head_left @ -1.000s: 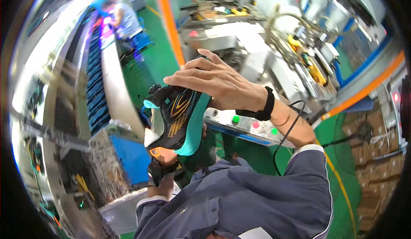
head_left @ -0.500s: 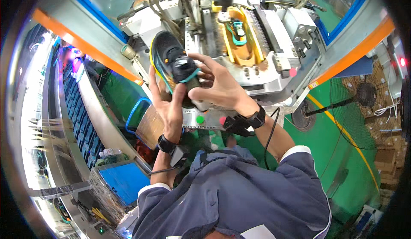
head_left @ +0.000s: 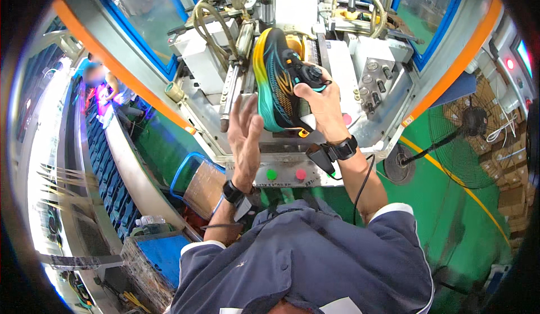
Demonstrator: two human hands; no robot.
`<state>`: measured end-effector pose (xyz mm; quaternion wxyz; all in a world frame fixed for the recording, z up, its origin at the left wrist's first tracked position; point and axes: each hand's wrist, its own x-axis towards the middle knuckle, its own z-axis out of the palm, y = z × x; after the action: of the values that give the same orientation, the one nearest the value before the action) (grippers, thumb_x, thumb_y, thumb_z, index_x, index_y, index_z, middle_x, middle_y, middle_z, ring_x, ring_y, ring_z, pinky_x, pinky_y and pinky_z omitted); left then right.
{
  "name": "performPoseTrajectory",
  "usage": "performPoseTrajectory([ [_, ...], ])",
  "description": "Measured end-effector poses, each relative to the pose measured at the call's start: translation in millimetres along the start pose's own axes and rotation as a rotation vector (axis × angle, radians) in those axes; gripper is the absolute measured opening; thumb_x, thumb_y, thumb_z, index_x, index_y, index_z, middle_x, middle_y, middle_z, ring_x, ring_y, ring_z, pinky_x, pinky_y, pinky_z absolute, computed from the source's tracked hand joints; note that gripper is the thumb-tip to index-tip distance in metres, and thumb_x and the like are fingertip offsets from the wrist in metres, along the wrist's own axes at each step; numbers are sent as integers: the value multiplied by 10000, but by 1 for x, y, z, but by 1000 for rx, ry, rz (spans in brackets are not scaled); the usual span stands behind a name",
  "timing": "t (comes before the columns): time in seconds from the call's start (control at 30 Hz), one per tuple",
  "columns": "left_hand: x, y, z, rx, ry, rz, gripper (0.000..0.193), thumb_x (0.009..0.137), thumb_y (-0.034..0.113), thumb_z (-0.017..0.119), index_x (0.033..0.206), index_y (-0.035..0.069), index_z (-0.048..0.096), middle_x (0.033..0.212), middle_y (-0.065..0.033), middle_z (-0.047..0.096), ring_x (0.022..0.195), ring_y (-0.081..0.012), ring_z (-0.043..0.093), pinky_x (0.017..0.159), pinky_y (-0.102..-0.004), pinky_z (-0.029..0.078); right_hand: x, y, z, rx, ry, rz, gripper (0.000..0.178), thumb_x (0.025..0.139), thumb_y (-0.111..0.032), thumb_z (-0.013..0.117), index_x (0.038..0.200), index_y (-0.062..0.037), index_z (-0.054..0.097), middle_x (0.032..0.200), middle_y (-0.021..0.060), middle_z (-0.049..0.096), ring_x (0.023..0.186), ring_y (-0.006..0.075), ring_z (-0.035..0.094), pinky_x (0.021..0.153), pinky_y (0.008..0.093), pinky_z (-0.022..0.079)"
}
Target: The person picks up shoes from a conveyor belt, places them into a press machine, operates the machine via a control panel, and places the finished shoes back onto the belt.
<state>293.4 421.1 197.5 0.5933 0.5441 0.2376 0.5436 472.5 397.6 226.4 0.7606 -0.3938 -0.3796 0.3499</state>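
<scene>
The bare right hand (head_left: 323,103), just right of centre, grips a black, teal and yellow sports shoe (head_left: 275,83) near its opening, at upper centre; the bare left hand (head_left: 246,139), fingers spread and holding nothing, is just beside its heel end. Beyond them, a white-and-grey metal machine (head_left: 338,66) spans the top of the frame.

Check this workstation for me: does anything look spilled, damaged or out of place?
Nothing stands out. The shoe looks intact on the side that shows, held at its collar by the right hand; the left hand is open beside it. No spill shows on the visible machine.
</scene>
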Motion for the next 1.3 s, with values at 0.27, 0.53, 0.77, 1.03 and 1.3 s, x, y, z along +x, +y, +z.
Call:
performPoseTrajectory([
  [0.27, -72, 5, -12, -9, -331, -451, 629, 852, 222, 702, 1360, -40, 441, 1201, -65, 609, 1040, -124, 548, 922, -265, 422, -14, 29, 81, 186, -61, -9, 606, 743, -64, 777, 1286, 9, 517, 1125, 57, 633, 1014, 113, 591, 897, 266, 470],
  [0.53, -70, 39, -28, -422, -85, -587, 279, 959, 223, 616, 1074, -31, 622, 911, -22, 634, 741, -86, 594, 681, -250, 522, -25, 58, 112, -669, -151, -533, 674, 653, 16, 721, 1291, -61, 516, 1142, 150, 647, 1005, 245, 655, 873, 332, 508],
  [0.77, -68, 22, -28, -300, -170, -610, 406, 975, 296, 585, 1208, -35, 565, 994, -23, 610, 803, -56, 572, 675, -229, 510, -20, 73, 91, -678, -30, -426, 621, 676, -6, 705, 1269, -82, 538, 1038, 115, 653, 907, 174, 644, 814, 292, 507],
  [1.03, -12, -23, -44, -161, -150, -609, 549, 986, 363, 539, 1346, -37, 436, 1285, -162, 550, 1095, -245, 608, 863, -372, 548, -5, 52, -30, 21, 377, 38, 338, 824, -31, 649, 1159, -3, 613, 1014, 57, 655, 849, 161, 635, 770, 290, 526],
  [1.3, 178, -182, -10, 387, -30, -439, 414, 836, 362, 736, 1002, -5, 644, 758, -15, 617, 641, -81, 576, 533, -251, 487, 30, 17, -125, -139, 417, 5, 534, 753, 43, 666, 1269, 11, 533, 1102, 66, 606, 932, 143, 590, 859, 271, 486],
])
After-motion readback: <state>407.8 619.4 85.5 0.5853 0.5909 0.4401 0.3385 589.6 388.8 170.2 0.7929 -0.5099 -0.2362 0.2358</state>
